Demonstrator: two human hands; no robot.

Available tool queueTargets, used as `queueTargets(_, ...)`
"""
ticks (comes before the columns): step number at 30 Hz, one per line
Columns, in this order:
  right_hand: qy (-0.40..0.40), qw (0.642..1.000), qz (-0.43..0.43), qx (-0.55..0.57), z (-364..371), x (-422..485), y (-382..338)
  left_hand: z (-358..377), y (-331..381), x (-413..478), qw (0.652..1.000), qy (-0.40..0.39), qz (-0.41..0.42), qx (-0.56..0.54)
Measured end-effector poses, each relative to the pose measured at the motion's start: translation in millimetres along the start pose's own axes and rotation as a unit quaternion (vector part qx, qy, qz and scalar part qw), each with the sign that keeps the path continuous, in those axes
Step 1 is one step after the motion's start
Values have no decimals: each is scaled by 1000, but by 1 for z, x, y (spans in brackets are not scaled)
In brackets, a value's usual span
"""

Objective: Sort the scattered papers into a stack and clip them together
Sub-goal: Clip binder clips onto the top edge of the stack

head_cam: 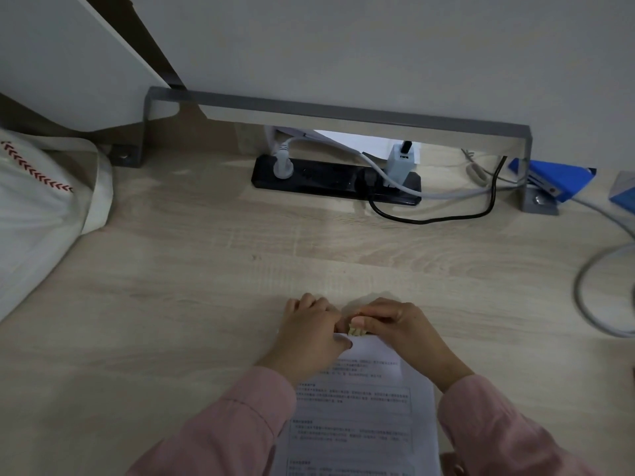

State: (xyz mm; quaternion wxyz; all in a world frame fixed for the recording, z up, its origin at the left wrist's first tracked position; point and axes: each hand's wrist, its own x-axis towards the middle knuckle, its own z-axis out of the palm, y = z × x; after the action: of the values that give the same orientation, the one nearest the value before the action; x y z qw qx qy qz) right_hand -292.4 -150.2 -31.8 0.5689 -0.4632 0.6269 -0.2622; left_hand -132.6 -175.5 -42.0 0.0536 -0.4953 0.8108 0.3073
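most of the job looks done: the papers (360, 407) lie in one stack on the near side of the desk (171, 304). the right hand (402, 333) pinches a pale clip (357, 330) at their top edge; the left hand (309, 334) grips that edge beside it. whether the clip is seated, unclear.

Well in front of the black power strip (336, 182), a stack of printed papers (360, 407) lies on the wooden desk (171, 286). At its far edge the left hand (309, 333) grips the sheets, and the right hand (398, 329) pinches what looks like a small yellowish clip (357, 331).
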Motion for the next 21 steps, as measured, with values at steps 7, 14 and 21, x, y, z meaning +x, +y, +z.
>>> queueTargets(7, -8, 998, 31, 60, -4, 2, 2, -6, -3, -9, 993, 28, -8, -116)
queueTargets(14, -46, 998, 43, 23, -5, 1, 0, -7, -5, -14, 990, 53, -6, -127)
queueTargets(21, -85, 994, 45, -46, -6, -3, -4, -4, -5, -15, 990, 36, -12, -134)
